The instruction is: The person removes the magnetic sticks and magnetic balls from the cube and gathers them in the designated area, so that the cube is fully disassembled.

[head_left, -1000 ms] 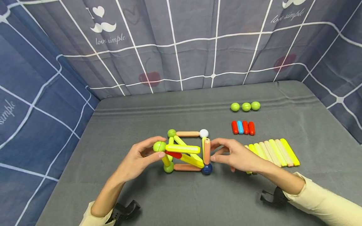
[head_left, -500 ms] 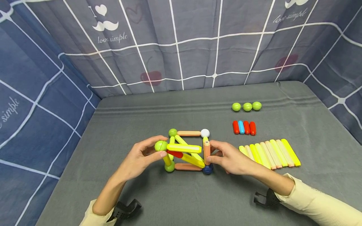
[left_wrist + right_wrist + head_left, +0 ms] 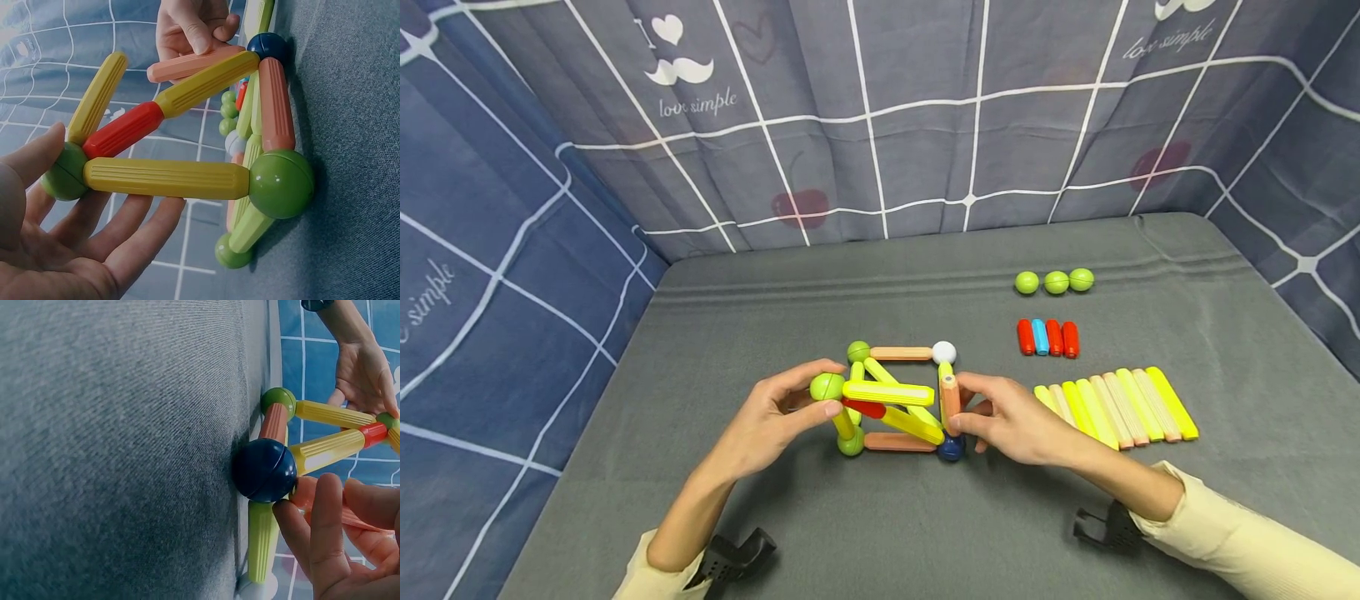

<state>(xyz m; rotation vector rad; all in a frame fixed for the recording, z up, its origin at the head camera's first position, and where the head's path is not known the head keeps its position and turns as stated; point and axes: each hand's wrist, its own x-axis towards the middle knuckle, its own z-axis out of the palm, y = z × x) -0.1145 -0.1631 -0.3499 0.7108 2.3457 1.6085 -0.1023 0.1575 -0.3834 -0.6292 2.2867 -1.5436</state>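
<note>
While pinching a glossy green ball (image 3: 827, 387) at the raised left corner with the left hand (image 3: 778, 417), also grips a salmon-pink ridged rod (image 3: 951, 392) with the right hand (image 3: 1003, 421). Located the stick-and-ball frame (image 3: 889, 393) near mid-view on the grey cloth-covered bench (image 3: 880, 533). Noted for the left: thumb and fingers closed about the ball, lower fingers loosely extended behind a yellow ridged rod (image 3: 165, 178). Noted for the right: thumb and fingers bent round the rod, roughly upright above a dark navy ball (image 3: 951, 449); cannot tell full contact at its lower end. Traced from the raised corner: the yellow rod down to a second green ball (image 3: 281, 184); a short red rod (image 3: 123, 130) end to end with a long yellow rod (image 3: 207, 85), sloping to the navy ball; a free-ended yellow rod (image 3: 98, 97) directed rightward. Found at the back a white ball (image 3: 944, 353) and a third green ball (image 3: 858, 352), joined by a salmon rod. To the right, counted three loose green balls (image 3: 1056, 282), four short rods (image 3: 1055, 339) (three red, one blue), and, nearer, a row of long yellow and pale salmon rods (image 3: 1120, 408).
</note>
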